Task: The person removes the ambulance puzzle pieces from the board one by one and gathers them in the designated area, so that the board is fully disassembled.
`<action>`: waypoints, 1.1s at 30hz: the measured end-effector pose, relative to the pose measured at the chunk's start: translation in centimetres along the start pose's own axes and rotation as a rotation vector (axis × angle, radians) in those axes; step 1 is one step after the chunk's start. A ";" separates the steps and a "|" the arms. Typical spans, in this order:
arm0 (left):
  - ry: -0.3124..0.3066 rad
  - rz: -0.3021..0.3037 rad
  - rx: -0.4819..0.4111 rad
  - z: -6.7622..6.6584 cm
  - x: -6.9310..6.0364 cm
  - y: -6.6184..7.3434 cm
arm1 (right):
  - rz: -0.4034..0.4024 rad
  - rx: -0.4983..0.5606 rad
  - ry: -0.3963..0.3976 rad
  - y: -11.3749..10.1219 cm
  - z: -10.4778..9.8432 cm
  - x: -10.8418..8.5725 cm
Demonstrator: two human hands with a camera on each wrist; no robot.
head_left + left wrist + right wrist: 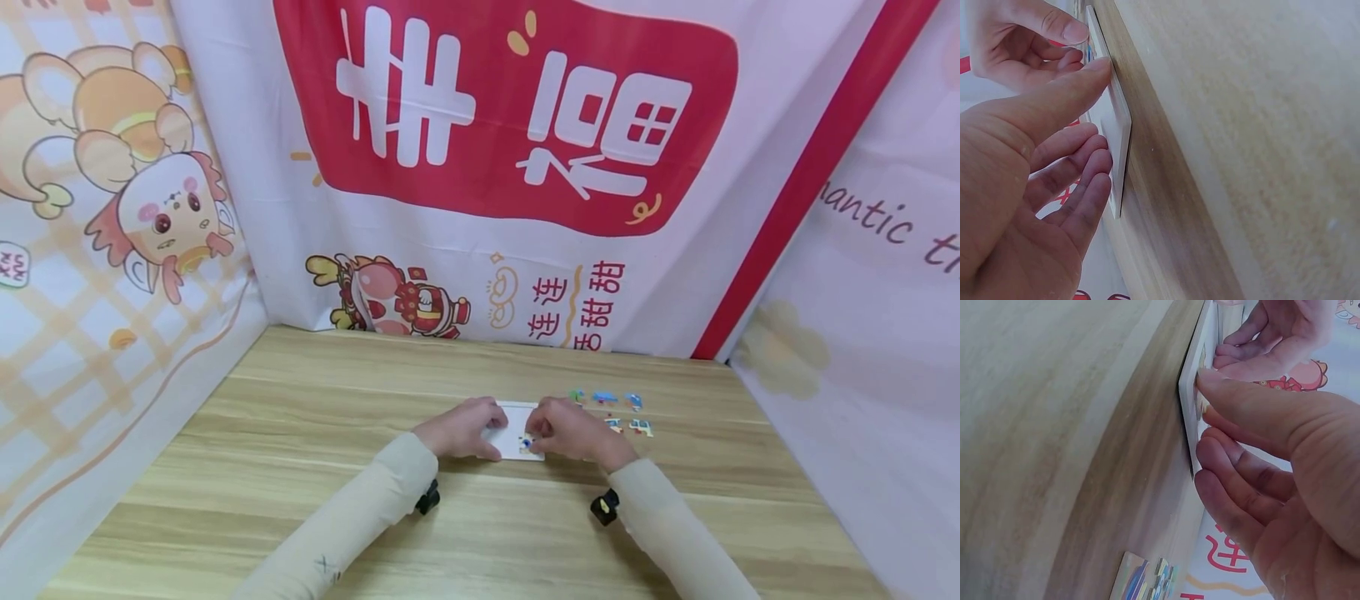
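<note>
A small white rectangular board (512, 423) lies flat on the table between the hands. My left hand (467, 429) rests at its left end; the thumb touches the near edge and the other fingers bend loosely beside the surface. Over the right end, my right hand (576, 431) pinches a small printed puzzle piece (526, 444) between thumb and index finger, against the board. Most of that piece is covered by the fingers. In the right wrist view, the remaining right fingers (1229, 500) sit along the board's end.
Several loose colourful puzzle pieces (604, 398) lie right of the board, some partly behind the right hand. The wooden table (300, 517) meets printed cloth walls at the back (420, 208) and on both sides. Each wrist carries a small black camera (604, 507).
</note>
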State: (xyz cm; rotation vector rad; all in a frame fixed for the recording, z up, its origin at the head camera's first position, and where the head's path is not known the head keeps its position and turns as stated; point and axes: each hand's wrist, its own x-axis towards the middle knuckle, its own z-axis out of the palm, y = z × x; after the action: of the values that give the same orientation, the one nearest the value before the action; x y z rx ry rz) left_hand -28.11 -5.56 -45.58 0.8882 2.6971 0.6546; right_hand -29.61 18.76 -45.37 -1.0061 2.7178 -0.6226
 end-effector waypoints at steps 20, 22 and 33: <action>0.001 -0.008 0.029 0.1 -0.3 0.2 | 0.037 0.160 0.164 2.5 -5.0 -3.9; -0.001 -0.015 0.023 0.1 -0.3 0.2 | 0.039 0.151 0.185 3.6 -6.2 -5.2; -0.006 -0.025 0.016 0.1 -0.1 0.2 | 0.132 0.141 0.229 8.5 -10.2 -12.5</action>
State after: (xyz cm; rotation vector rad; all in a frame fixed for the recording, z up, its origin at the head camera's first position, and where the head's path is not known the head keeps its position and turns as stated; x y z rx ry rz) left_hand -27.91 -5.48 -45.59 0.8576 2.7076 0.6252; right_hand -28.18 36.08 -39.78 -0.7572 2.8543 -0.9423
